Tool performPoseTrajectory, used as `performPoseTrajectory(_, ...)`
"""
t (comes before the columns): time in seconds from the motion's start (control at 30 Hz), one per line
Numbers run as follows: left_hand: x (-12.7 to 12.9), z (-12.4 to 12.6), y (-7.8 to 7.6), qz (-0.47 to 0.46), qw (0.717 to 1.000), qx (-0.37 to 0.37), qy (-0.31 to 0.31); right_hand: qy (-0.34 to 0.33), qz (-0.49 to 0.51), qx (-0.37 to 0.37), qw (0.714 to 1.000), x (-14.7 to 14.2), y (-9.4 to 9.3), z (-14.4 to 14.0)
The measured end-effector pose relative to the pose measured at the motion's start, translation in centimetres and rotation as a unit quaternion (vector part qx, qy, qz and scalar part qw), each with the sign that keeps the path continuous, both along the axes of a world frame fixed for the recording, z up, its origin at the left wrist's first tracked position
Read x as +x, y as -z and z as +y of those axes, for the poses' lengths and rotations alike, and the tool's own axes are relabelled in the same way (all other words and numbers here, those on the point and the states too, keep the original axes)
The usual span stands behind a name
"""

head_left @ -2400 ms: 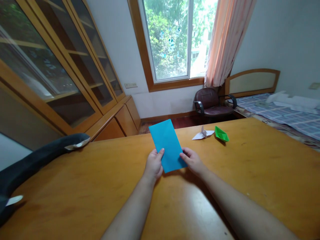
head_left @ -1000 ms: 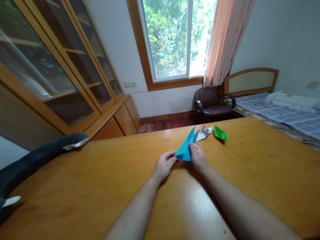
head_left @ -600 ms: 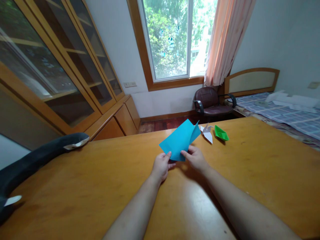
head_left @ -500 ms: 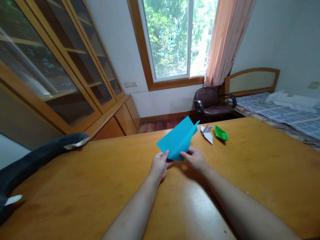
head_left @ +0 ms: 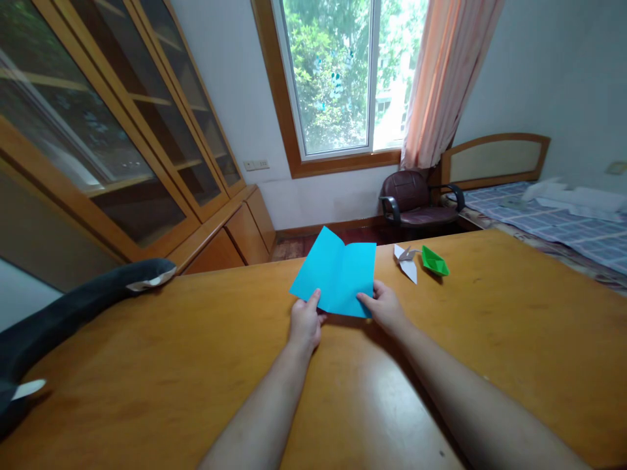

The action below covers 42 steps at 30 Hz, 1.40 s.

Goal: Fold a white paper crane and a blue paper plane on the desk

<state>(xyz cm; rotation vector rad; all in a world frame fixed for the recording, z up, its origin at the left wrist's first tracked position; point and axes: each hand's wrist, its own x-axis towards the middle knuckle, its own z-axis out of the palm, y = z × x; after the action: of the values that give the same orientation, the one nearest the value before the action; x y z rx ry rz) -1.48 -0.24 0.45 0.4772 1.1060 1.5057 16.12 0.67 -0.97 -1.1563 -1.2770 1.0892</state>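
A sheet of blue paper (head_left: 337,271) with a crease down its middle is held up over the wooden table, spread in a shallow V. My left hand (head_left: 306,320) grips its near left edge, thumb on top and fingers underneath. On the near right edge, my right hand (head_left: 385,305) pinches the sheet, its thumb lying on the upper face. Beyond my right hand, a white folded paper crane (head_left: 405,261) rests on the table beside a green paper boat (head_left: 435,262).
The wooden table (head_left: 196,365) fills the foreground. A dark stuffed toy (head_left: 88,297) lies along its left side. Past the far edge are a glass-door cabinet (head_left: 161,117), a maroon armchair (head_left: 409,199) and a bed (head_left: 548,209) with a checked cover.
The blue paper has opened out from a folded shape into a wider, flatter sheet. My left hand has shifted slightly left, and my right hand a little to the right.
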Motion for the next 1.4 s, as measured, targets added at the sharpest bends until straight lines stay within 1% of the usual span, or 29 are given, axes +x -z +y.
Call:
performPoseTrajectory(0.1, -0.6, 0.3, 0.4, 0.078, 0.997, -0.028, 0.001, 0.025, -0.036, -0.016, 0.999, 0.3, 0.2, 0.3)
performPoseTrajectory(0.17, -1.3, 0.5, 0.7, 0.185, 0.982, -0.038, -0.011, 0.057, -0.091, -0.022, 0.994, 0.7, 0.3, 0.5)
performPoseTrajectory(0.2, -1.6, 0.5, 0.8, 0.252, 0.967, -0.038, -0.027, 0.073, -0.12, -0.018, 0.99, 0.9, 0.4, 0.6)
performPoseTrajectory(0.23, -1.9, 0.5, 0.9, 0.324, 0.944, -0.032, -0.045, 0.083, -0.145, -0.008, 0.986, 1.1, 0.5, 0.6)
performPoseTrajectory(0.27, -2.1, 0.4, 0.9, 0.396, 0.916, -0.021, -0.062, 0.086, -0.165, 0.005, 0.983, 1.2, 0.6, 0.7)
performPoseTrajectory(0.3, -2.3, 0.2, 0.8, 0.467, 0.881, -0.005, -0.076, 0.082, -0.182, 0.016, 0.98, 1.3, 0.7, 0.8)
performPoseTrajectory(0.37, -2.4, -0.3, 0.5, 0.589, 0.803, 0.036, -0.086, 0.067, -0.211, 0.022, 0.975, 1.4, 0.9, 0.8)
performPoseTrajectory(0.43, -2.1, -0.9, 0.0, 0.676, 0.728, 0.085, -0.079, 0.052, -0.238, 0.012, 0.97, 1.4, 1.1, 0.8)
performPoseTrajectory(0.47, -1.9, -1.1, -0.2, 0.703, 0.7, 0.113, -0.062, 0.046, -0.25, 0.008, 0.967, 1.4, 1.1, 0.8)
performPoseTrajectory(0.5, -1.7, -1.4, -0.5, 0.72, 0.678, 0.146, -0.027, 0.041, -0.26, 0.007, 0.965, 1.4, 1.1, 0.8)
performPoseTrajectory(0.53, -1.4, -1.6, -0.6, 0.728, 0.661, 0.18, 0.024, 0.037, -0.267, 0.009, 0.963, 1.4, 1.1, 0.7)
performPoseTrajectory(0.6, -1.0, -1.8, -0.9, 0.721, 0.632, 0.239, 0.156, 0.029, -0.276, 0.013, 0.961, 1.4, 1.1, 0.7)
performPoseTrajectory(0.63, -0.7, -2.0, -1.0, 0.709, 0.619, 0.257, 0.218, 0.025, -0.279, 0.016, 0.96, 1.4, 1.1, 0.7)
performPoseTrajectory(0.67, -0.5, -2.1, -1.1, 0.698, 0.609, 0.266, 0.268, 0.019, -0.282, 0.02, 0.959, 1.4, 1.1, 0.7)
performPoseTrajectory(0.7, -0.4, -2.1, -1.1, 0.69, 0.601, 0.267, 0.303, 0.014, -0.285, 0.024, 0.958, 1.4, 1.1, 0.8)
performPoseTrajectory(0.73, -0.2, -2.2, -1.1, 0.687, 0.596, 0.262, 0.323, 0.009, -0.289, 0.026, 0.957, 1.4, 1.1, 0.7)
performPoseTrajectory(0.87, -0.2, -2.2, -0.8, 0.702, 0.584, 0.223, 0.342, -0.008, -0.304, 0.029, 0.952, 1.5, 1.0, 0.7)
performPoseTrajectory(0.93, -0.4, -2.0, -0.4, 0.702, 0.59, 0.208, 0.341, -0.012, -0.306, 0.027, 0.952, 1.6, 0.9, 0.7)
performPoseTrajectory(1.07, -0.9, -1.4, 0.5, 0.689, 0.612, 0.199, 0.333, -0.019, -0.298, 0.032, 0.954, 1.9, 0.5, 0.7)
performPoseTrajectory(1.13, -0.9, -1.3, 0.8, 0.689, 0.614, 0.198, 0.33, -0.027, -0.29, 0.044, 0.956, 2.2, 0.3, 0.8)
performPoseTrajectory(1.2, -1.0, -1.2, 0.9, 0.69, 0.613, 0.198, 0.329, -0.012, -0.287, 0.055, 0.956, 2.6, 0.3, 0.9)
performPoseTrajectory(1.33, -0.9, -1.3, 0.8, 0.69, 0.614, 0.197, 0.329, 0.074, -0.301, 0.065, 0.948, 3.2, 0.4, 1.1)
performPoseTrajectory(1.4, -0.9, -1.3, 0.8, 0.69, 0.615, 0.194, 0.33, 0.089, -0.316, 0.065, 0.942, 3.4, 0.5, 1.0)
